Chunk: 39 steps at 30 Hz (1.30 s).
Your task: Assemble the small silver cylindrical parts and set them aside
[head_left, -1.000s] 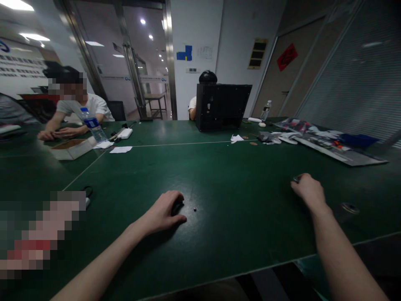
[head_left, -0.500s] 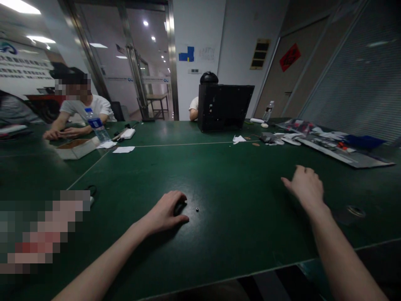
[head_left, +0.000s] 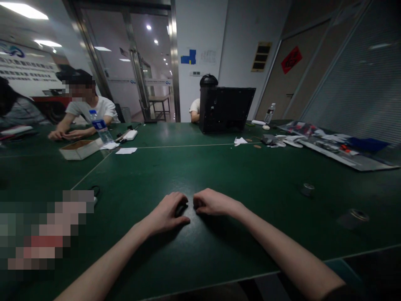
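My left hand (head_left: 166, 212) rests cupped on the green tabletop (head_left: 250, 179), its curled fingers over something dark (head_left: 181, 210) that I cannot make out. Right beside it, my right hand (head_left: 213, 202) lies with curled fingers, close to touching the left. The tiny black ring seen earlier is hidden, probably under these fingers. Well to the right stand a small metal cylinder (head_left: 307, 189) and a wider metal ring (head_left: 353, 218), with neither hand near them.
At the far left, a seated person in a white T-shirt (head_left: 89, 110) has both hands on the table, near a water bottle (head_left: 100, 127) and a cardboard box (head_left: 80, 149). A black computer case (head_left: 225, 109) and printed sheets (head_left: 341, 152) stand farther back. A pixelated patch (head_left: 40, 230) covers the lower left.
My right hand has moved left across the table to my left hand, uncovering the small metal cylinder. The tiny black ring is no longer visible. My left hand has hardly moved.
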### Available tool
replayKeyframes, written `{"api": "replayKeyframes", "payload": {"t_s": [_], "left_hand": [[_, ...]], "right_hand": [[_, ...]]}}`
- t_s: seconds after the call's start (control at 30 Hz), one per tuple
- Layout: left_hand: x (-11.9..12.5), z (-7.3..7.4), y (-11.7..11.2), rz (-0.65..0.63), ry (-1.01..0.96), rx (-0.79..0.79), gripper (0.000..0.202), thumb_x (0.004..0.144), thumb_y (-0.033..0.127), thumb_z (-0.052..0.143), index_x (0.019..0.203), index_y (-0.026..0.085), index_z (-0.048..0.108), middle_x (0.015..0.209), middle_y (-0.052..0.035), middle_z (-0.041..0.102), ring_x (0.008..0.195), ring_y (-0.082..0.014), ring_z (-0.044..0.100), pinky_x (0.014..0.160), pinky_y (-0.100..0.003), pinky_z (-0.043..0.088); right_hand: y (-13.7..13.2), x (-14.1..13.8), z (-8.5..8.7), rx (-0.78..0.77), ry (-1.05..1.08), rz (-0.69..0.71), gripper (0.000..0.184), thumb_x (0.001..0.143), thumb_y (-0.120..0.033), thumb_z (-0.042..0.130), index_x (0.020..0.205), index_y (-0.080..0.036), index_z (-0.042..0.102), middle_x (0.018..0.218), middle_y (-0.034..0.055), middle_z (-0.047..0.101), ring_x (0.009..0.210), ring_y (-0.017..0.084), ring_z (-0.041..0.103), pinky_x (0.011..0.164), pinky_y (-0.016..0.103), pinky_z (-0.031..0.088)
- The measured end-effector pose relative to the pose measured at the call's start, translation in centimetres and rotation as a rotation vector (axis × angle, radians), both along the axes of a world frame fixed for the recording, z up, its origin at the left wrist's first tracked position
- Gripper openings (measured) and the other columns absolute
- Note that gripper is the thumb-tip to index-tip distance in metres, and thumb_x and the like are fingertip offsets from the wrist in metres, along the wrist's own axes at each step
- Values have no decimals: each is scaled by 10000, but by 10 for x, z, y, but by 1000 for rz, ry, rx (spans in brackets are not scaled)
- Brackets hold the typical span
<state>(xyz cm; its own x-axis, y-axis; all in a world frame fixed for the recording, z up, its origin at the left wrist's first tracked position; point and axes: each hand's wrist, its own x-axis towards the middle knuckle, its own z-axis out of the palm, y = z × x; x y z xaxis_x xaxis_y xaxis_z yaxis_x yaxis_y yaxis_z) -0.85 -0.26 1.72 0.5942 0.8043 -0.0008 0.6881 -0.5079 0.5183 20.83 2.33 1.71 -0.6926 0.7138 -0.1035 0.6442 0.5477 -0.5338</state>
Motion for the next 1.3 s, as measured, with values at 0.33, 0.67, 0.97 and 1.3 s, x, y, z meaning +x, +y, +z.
{"api": "replayKeyframes", "payload": {"t_s": [0.33, 0.67, 0.97, 1.3], "left_hand": [[0, -3, 0, 5, -1, 33, 425, 763, 446, 650, 1095, 199, 552, 1090, -68, 578, 986, -234, 528, 870, -363, 426], [1, -2, 0, -5, -60, 76, 271, 831, 331, 589, 1059, 191, 546, 1025, -51, 607, 927, -203, 555, 833, -330, 427], [2, 1, -1, -6, -64, 114, 172, 863, 285, 533, 985, 175, 581, 944, -47, 634, 851, -187, 572, 800, -319, 427], [4, -2, 2, -47, -55, 172, 102, 862, 218, 527, 910, 172, 604, 884, -36, 650, 814, -173, 584, 769, -289, 411]], "right_hand": [[-6, -3, -26, 23, 329, -49, 155, 828, -196, 573, 938, -159, 677, 877, 45, 664, 749, 133, 590, 702, 237, 440], [0, -13, -38, -427, 668, -198, 182, 839, -223, 540, 983, -134, 606, 801, 25, 637, 594, 85, 552, 548, 201, 428], [2, -16, -46, -522, 764, -200, 214, 809, -300, 616, 942, -154, 536, 737, 2, 640, 516, 63, 517, 480, 177, 383], [1, -15, -46, -536, 758, -191, 240, 764, -257, 656, 948, -147, 547, 745, 9, 658, 555, 71, 536, 490, 172, 385]]}}
